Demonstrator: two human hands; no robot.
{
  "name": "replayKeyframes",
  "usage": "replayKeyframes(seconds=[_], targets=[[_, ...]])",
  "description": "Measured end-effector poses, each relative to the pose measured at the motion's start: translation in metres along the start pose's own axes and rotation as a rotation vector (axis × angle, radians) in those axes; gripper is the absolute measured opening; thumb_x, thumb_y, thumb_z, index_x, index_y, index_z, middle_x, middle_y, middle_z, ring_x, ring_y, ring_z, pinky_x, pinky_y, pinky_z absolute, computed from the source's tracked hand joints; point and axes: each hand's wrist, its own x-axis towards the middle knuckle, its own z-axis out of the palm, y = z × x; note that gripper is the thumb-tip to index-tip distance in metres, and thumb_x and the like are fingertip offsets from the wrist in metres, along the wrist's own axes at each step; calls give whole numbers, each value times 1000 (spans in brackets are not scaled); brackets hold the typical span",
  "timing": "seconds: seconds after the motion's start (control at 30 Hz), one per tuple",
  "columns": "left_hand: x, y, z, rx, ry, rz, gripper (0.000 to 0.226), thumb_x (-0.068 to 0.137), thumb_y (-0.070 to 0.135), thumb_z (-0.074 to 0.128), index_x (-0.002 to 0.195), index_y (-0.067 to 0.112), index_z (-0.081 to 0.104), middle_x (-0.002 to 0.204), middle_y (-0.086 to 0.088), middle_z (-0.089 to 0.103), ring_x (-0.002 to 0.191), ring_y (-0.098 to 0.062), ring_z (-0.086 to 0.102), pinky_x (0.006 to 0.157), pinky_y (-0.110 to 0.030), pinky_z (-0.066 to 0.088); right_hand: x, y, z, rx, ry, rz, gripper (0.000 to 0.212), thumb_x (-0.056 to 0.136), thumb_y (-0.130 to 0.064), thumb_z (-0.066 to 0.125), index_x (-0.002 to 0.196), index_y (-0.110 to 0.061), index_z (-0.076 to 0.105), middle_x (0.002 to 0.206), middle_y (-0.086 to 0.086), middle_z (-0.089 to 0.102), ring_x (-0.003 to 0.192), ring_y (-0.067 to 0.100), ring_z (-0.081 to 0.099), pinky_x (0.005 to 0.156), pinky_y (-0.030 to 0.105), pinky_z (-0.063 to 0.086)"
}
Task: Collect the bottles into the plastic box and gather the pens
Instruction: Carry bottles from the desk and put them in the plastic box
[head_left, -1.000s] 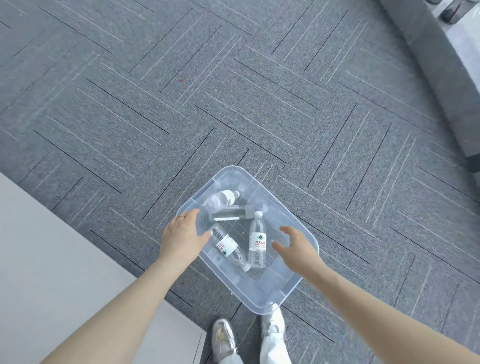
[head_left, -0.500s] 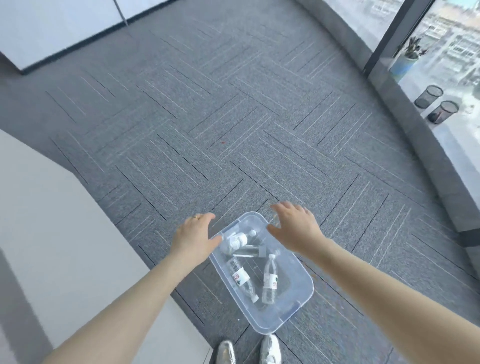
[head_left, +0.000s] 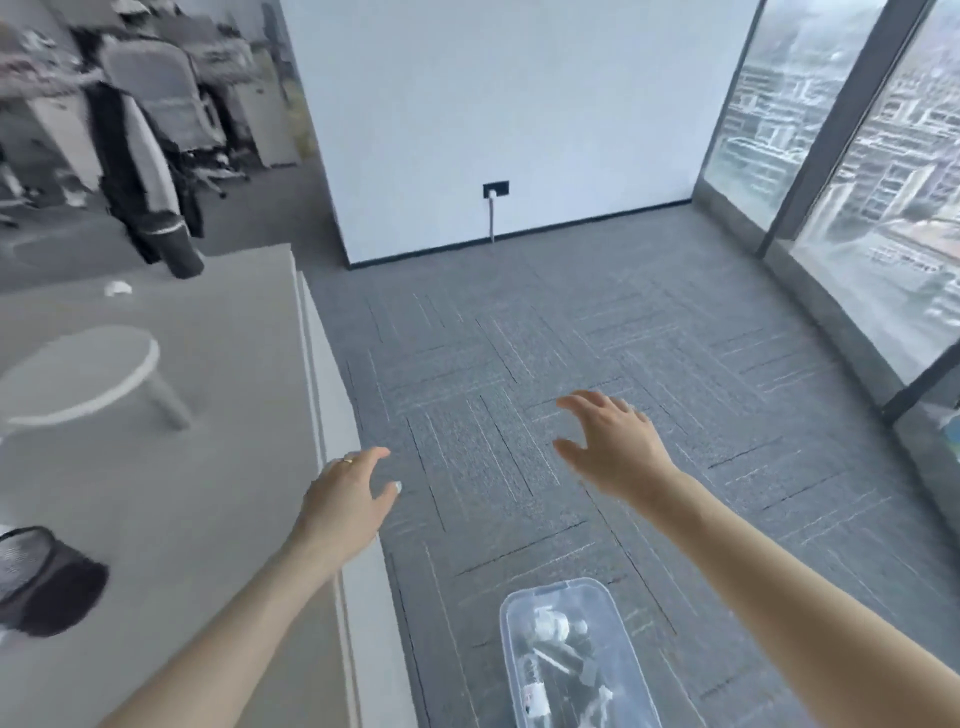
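Head-worn view, facing forward and down

It looks from above and behind both hands (head_left: 613, 447), close, onto carpet (head_left: 519, 364) beyond them.

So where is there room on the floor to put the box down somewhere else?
The carpet between the white wall, the windows and the pale platform looks bare. The plastic box of bottles sits near the bottom. The far left is crowded with chairs.

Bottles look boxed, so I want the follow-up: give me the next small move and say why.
Probably turn left toward the beige table and look for the pens. The clear plastic box on the carpet already holds the bottles, both the left hand and right hand are open and empty, and no pens are visible yet.
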Motion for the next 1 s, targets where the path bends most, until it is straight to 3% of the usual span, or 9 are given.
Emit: replayKeyframes(seconds=[0.3,0.53,1.0], targets=[[-107,-104,-106,-107,218,-288,50,90,33,54,136,17,41,140,-6,46,129,-25,41,104,-37,35,-16,-150,-47,48,-11,-254,55,94,-36,49,143,-21,32,148,-2,36,132,23,39,103,36,35],[-192,-190,-158,-207,379,-421,43,87,27,57,129,18,47,129,-5,55,115,-27,51,97,-39,42,-60,-286,-33,40,-27,-466,52,94,-36,48,142,-25,33,146,-5,37,130,22,39,104,33,30],[-365,-377,-235,-154,379,-525,48,89,25,57,134,15,44,138,-9,50,127,-26,46,102,-36,38,-177,-532,62,112,-93,-609,47,92,-34,49,137,-25,40,142,-4,42,128,24,40,104,32,28]])
